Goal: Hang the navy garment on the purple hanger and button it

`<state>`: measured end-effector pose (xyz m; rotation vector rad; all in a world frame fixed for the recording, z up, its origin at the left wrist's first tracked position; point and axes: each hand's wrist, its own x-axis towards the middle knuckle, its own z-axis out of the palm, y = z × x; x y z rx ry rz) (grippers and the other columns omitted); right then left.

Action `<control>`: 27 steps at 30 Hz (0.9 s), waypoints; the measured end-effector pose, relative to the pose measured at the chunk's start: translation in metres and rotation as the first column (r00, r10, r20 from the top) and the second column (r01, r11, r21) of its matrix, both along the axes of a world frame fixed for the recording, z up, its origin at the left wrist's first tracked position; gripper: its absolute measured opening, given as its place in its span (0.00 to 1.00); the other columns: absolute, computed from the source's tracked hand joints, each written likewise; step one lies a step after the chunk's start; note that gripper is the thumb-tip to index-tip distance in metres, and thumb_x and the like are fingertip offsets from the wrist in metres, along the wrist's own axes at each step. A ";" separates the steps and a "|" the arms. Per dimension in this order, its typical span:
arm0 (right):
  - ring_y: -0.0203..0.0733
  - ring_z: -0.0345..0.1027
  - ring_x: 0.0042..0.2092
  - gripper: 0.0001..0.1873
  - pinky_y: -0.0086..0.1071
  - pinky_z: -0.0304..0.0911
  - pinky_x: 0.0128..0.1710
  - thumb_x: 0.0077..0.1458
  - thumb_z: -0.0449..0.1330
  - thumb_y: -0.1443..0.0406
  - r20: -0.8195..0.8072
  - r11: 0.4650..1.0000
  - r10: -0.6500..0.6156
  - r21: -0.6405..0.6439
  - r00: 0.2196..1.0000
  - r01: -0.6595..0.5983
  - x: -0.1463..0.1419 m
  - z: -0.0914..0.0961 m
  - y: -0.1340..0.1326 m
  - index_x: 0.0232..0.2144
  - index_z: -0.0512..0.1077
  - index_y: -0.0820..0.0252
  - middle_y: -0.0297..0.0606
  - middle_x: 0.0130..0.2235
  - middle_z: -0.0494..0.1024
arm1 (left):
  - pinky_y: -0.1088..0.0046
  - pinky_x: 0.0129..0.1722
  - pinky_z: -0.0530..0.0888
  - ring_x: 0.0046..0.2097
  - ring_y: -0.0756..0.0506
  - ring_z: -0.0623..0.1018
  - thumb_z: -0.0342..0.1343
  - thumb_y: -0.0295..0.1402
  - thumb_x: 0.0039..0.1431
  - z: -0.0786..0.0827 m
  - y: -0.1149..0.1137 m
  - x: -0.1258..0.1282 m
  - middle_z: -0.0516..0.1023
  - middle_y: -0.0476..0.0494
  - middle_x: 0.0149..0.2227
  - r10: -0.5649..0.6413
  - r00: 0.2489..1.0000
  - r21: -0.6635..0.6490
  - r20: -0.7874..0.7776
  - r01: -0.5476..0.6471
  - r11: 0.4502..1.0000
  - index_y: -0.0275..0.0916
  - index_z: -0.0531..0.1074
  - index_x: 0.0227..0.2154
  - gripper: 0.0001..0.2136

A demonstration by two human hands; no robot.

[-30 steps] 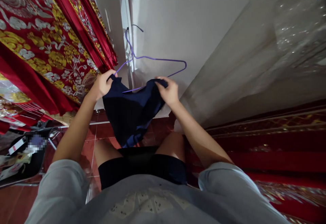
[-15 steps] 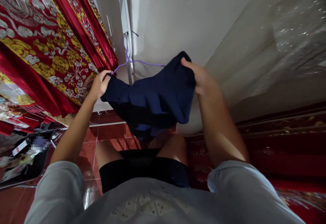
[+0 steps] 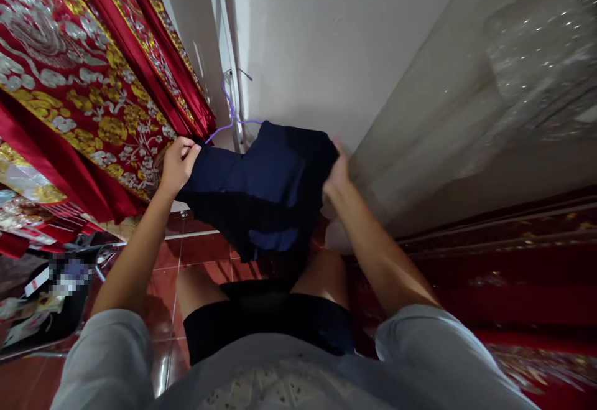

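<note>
A dark navy garment (image 3: 261, 189) hangs spread over a thin purple wire hanger (image 3: 229, 106), whose hook catches on something by the white wall. My left hand (image 3: 178, 163) pinches the garment's left corner together with the hanger's left end. My right hand (image 3: 336, 177) is at the garment's right edge, fingers partly tucked behind the cloth and gripping it. Most of the hanger's bar is hidden under the fabric.
Red curtains with gold and silver embroidery (image 3: 79, 86) hang at the left. A pale sheer curtain (image 3: 466, 117) fills the right. Below are red floor tiles (image 3: 200, 248), a dark tray of small items (image 3: 41, 298) at lower left, and red patterned fabric (image 3: 513, 273) at the right.
My right hand pulled the garment's right side up and over the hanger's right end, then came down lower. The hanger's bar, bare a second ago, is now covered. The left hand stayed put.
</note>
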<state>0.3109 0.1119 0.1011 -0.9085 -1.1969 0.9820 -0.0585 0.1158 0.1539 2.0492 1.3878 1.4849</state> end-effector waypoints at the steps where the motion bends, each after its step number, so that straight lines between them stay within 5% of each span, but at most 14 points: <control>1: 0.50 0.72 0.57 0.40 0.50 0.69 0.56 0.67 0.40 0.37 0.005 1.000 -0.020 0.007 1.000 0.020 0.006 -0.001 0.005 0.41 0.78 0.62 0.51 0.50 0.80 | 0.76 0.29 0.63 0.25 0.52 0.65 0.59 0.33 0.63 0.000 0.000 0.002 0.64 0.54 0.23 0.005 1.000 0.009 0.027 -0.006 1.000 0.40 0.71 0.34 0.04; 6: 0.51 0.67 0.64 0.43 0.55 0.63 0.60 0.63 0.38 0.33 0.185 0.981 -0.095 0.183 0.978 0.061 0.016 0.037 0.021 0.41 0.79 0.58 0.46 0.53 0.80 | 0.73 0.40 0.70 0.37 0.48 0.74 0.55 0.40 0.67 0.014 0.008 0.011 0.73 0.49 0.33 -0.002 0.997 0.055 0.071 -0.002 0.998 0.40 0.74 0.40 0.09; 11: 0.51 0.70 0.61 0.45 0.50 0.68 0.55 0.63 0.37 0.34 0.107 0.949 0.259 0.155 0.960 -0.273 -0.020 0.079 -0.012 0.42 0.79 0.59 0.44 0.47 0.82 | 0.73 0.42 0.71 0.37 0.48 0.74 0.60 0.32 0.58 0.019 0.010 0.003 0.76 0.49 0.35 0.026 0.997 0.062 -0.079 -0.021 0.998 0.39 0.75 0.39 0.06; 15: 0.56 0.77 0.51 0.49 0.49 0.74 0.48 0.59 0.38 0.30 0.255 0.738 0.647 0.029 0.719 -0.674 -0.037 0.053 -0.040 0.39 0.80 0.63 0.51 0.42 0.82 | 0.71 0.44 0.73 0.34 0.48 0.74 0.52 0.26 0.55 0.007 -0.002 -0.002 0.75 0.48 0.29 -0.039 0.980 0.019 -0.193 0.043 0.999 0.38 0.73 0.27 0.06; 17: 0.54 0.76 0.53 0.38 0.51 0.71 0.55 0.63 0.47 0.36 0.449 0.768 0.558 0.042 0.698 -0.640 -0.042 0.024 -0.041 0.45 0.79 0.61 0.50 0.47 0.82 | 0.67 0.48 0.73 0.28 0.49 0.70 0.50 0.25 0.52 0.000 -0.012 0.004 0.71 0.50 0.22 -0.194 0.935 -0.040 -0.297 0.191 0.981 0.38 0.70 0.20 0.09; 19: 0.56 0.70 0.61 0.29 0.55 0.62 0.65 0.63 0.57 0.47 0.637 0.862 0.289 0.151 0.714 -0.483 -0.048 -0.011 -0.038 0.56 0.74 0.59 0.50 0.57 0.77 | 0.65 0.46 0.73 0.25 0.50 0.67 0.50 0.25 0.50 -0.006 -0.025 0.018 0.68 0.50 0.21 -0.367 0.862 -0.112 -0.351 0.351 0.930 0.38 0.68 0.16 0.11; 21: 0.60 0.55 0.71 0.39 0.59 0.53 0.70 0.59 0.62 0.53 0.753 0.895 0.065 0.245 0.655 -0.371 -0.058 -0.043 -0.034 0.69 0.61 0.61 0.53 0.69 0.63 | 0.67 0.41 0.73 0.28 0.49 0.71 0.52 0.26 0.52 -0.011 -0.036 0.038 0.73 0.46 0.26 -0.493 0.813 -0.153 -0.309 0.469 0.870 0.38 0.69 0.15 0.12; 24: 0.65 0.33 0.76 0.55 0.65 0.38 0.73 0.54 0.65 0.55 0.814 0.913 -0.160 0.337 0.558 -0.230 -0.078 -0.079 -0.030 0.75 0.43 0.62 0.55 0.75 0.43 | 0.66 0.45 0.74 0.39 0.45 0.79 0.56 0.30 0.58 -0.019 -0.048 0.075 0.79 0.41 0.34 -0.636 0.759 -0.158 -0.143 0.616 0.771 0.38 0.71 0.16 0.15; 27: 0.65 0.34 0.76 0.48 0.65 0.35 0.73 0.57 0.62 0.52 0.786 0.900 -0.279 0.415 0.552 -0.136 -0.093 -0.096 -0.026 0.72 0.49 0.61 0.55 0.73 0.50 | 0.63 0.51 0.74 0.45 0.42 0.81 0.58 0.34 0.62 -0.026 -0.054 0.107 0.80 0.41 0.33 -0.718 0.694 -0.144 0.059 0.717 0.682 0.39 0.71 0.17 0.17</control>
